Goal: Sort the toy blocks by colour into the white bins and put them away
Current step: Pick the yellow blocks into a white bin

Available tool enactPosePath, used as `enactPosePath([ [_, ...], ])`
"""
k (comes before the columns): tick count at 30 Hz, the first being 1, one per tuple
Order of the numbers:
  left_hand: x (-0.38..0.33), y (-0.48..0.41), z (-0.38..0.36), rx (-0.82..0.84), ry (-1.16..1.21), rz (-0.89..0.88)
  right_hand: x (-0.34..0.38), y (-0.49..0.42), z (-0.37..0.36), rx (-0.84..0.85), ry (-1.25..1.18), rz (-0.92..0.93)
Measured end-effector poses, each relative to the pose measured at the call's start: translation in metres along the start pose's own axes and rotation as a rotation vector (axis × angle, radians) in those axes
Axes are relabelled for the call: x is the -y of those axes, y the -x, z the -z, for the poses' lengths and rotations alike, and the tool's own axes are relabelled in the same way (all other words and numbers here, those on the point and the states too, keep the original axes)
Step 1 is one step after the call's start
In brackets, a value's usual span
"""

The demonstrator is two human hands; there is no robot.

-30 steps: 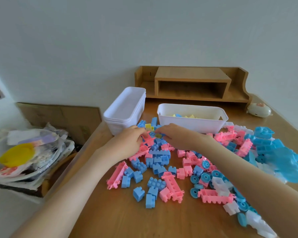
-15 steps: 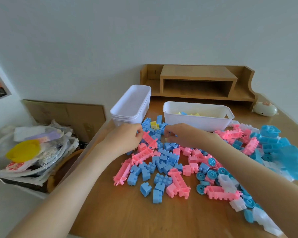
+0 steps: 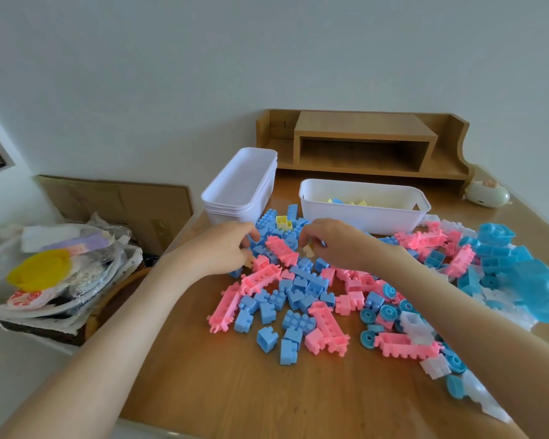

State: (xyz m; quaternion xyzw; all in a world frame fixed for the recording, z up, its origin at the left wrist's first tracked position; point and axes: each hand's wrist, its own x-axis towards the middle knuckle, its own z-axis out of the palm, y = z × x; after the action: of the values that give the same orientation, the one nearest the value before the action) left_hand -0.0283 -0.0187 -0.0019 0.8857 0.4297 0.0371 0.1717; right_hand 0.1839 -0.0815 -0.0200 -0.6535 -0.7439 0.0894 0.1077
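Hands drawn apart
Left hand [image 3: 222, 250] and right hand [image 3: 338, 243] have separated, baring a long pink block [image 3: 282, 251]; the right now pinches a pale block [image 3: 308, 250].

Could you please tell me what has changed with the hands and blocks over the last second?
The left hand and right hand, nearly touching a second ago, have drawn apart over the pink block. The right hand now pinches a small pale block; a pale piece shows under the left hand, grip unclear. The yellow block, white bin and stacked bins stayed put.
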Motion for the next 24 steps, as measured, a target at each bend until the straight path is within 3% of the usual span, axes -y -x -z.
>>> enactPosePath([
  [3,0.004,0.002,-0.001,0.043,-0.057,-0.004,0.004,0.001,0.004,-0.067,-0.029,0.024],
  [12,-0.007,0.003,0.001,-0.069,-0.141,-0.022,0.008,0.003,0.013,-0.146,-0.042,-0.025],
  [20,-0.058,-0.024,0.018,-0.296,0.278,-0.237,-0.040,0.001,0.048,-0.566,-0.140,-0.370],
  [24,-0.083,-0.060,0.014,-0.337,0.286,-0.271,-0.059,0.000,0.051,-0.579,-0.154,-0.503],
])
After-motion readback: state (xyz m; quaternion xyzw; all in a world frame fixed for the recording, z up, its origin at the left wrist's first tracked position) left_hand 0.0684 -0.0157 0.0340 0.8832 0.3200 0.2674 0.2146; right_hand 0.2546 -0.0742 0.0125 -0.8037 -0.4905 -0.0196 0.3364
